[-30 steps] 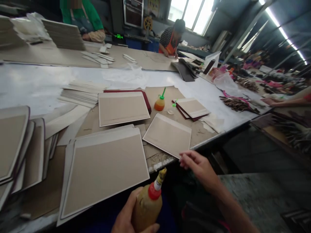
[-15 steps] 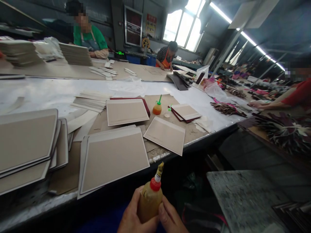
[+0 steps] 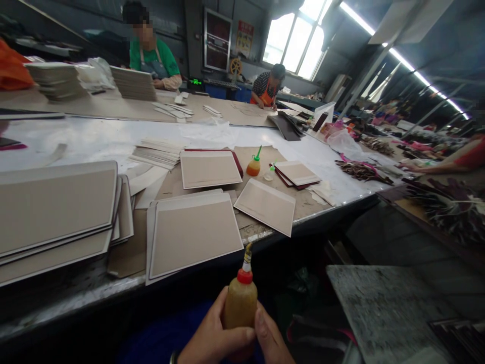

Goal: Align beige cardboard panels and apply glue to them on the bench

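Note:
Both my hands are wrapped round a glue bottle (image 3: 241, 301) with amber contents, a red collar and a crusted nozzle pointing up. My left hand (image 3: 215, 331) grips its left side, thumb across the front. On the right side my right hand (image 3: 270, 333) presses with its fingers. The bottle is in front of the table edge, low in the view. Just beyond lie a large beige panel with a pale border (image 3: 197, 237) and a smaller beige panel (image 3: 267, 205). Another panel (image 3: 210, 169) rests on dark red pieces farther back.
Piled panels (image 3: 56, 207) stand at the left. A green-tipped bottle (image 3: 253, 164) and a small clear bottle (image 3: 269, 173) stand mid-table. Strips (image 3: 159, 151) lie behind. A grey board (image 3: 386, 303) is low right. Co-workers sit across the table (image 3: 155, 55) and at the right.
My view has turned slightly left, so the table's things appear farther right. The bottle stays in both hands, and my left thumb now lies across its front. An orange shape has appeared at far left.

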A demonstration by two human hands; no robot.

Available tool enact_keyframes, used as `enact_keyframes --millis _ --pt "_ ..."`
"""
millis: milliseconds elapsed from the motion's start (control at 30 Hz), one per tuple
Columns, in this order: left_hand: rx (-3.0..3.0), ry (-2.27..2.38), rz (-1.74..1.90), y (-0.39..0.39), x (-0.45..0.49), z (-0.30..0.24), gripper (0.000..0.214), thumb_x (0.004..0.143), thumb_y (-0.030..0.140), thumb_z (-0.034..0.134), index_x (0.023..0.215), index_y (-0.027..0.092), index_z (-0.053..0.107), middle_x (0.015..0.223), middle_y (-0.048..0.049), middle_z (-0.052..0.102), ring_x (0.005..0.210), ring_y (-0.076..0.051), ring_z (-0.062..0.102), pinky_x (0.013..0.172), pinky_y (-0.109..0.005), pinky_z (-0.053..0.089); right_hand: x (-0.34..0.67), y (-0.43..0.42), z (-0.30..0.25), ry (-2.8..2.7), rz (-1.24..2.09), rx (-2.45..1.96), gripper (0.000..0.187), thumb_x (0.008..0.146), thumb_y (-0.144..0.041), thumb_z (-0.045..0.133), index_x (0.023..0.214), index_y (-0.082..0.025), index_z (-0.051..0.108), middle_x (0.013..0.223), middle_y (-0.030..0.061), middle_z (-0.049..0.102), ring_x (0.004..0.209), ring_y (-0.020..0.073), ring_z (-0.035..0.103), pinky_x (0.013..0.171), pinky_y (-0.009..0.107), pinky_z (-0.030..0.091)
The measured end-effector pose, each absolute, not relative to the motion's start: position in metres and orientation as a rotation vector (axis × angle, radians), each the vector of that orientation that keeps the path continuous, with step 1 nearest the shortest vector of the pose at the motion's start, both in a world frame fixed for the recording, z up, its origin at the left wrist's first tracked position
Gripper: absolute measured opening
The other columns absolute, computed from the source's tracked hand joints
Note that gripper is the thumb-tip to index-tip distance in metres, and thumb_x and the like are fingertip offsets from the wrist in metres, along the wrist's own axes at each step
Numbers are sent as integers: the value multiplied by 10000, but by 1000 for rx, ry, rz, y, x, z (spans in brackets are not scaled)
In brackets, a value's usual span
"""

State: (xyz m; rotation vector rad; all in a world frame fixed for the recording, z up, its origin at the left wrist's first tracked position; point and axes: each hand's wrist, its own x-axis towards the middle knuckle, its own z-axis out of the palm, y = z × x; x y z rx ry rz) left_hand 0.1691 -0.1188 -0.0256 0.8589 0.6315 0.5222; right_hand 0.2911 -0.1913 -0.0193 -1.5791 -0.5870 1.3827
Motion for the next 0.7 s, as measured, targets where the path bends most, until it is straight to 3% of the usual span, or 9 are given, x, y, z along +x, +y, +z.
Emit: enact_keyframes --millis 233,700 --pt "822 538 493 -118 165 -17 697 517 408 777 1088 158 466 849 -32 563 729 -144 514 635 -244 396 285 -195 -15 -595 1351 -1588 753 691 -694 501 1216 -155 525 1285 93 494 1263 298 311 1034 376 257" --pt "812 570 474 -123 165 -18 763 486 438 782 1114 153 456 858 -36 562 745 -158 527 654 -261 391 288 -201 -21 -523 1378 -1603 711 661 -674 557 1186 -195 556 1250 73 529 1275 311 285 1029 394 267"
